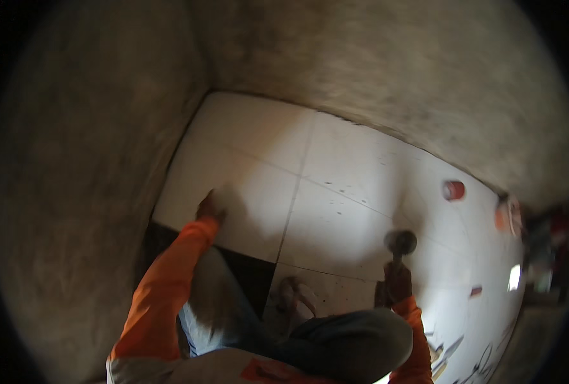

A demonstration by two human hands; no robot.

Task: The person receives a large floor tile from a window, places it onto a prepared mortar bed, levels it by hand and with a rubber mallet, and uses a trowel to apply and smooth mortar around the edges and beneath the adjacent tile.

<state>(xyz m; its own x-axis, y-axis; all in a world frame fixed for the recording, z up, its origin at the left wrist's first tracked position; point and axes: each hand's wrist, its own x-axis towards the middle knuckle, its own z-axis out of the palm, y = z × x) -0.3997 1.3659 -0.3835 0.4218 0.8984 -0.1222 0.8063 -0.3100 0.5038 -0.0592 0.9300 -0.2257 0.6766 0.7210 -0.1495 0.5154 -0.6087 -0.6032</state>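
My right hand [398, 285] is closed around the handle of a mallet [400, 242] with a dark, round head, held above the white tiles to the right of my knee. On the left, my left hand [211, 209] is at a large white floor tile [246, 205], fingers apart and nothing in them. Whether its palm presses on the tile I cannot tell, as the hand is blurred. Just below that tile's near edge is a dark untiled patch [249, 274], partly hidden by my leg.
Bare walls [92, 160] meet in the far left corner. At the right lie a red cylindrical container [453, 190], an orange-and-white bucket [508, 216] and a small red object [475, 292]. A trowel [452, 349] and other tools lie lower right. My foot [295, 296] rests between my legs.
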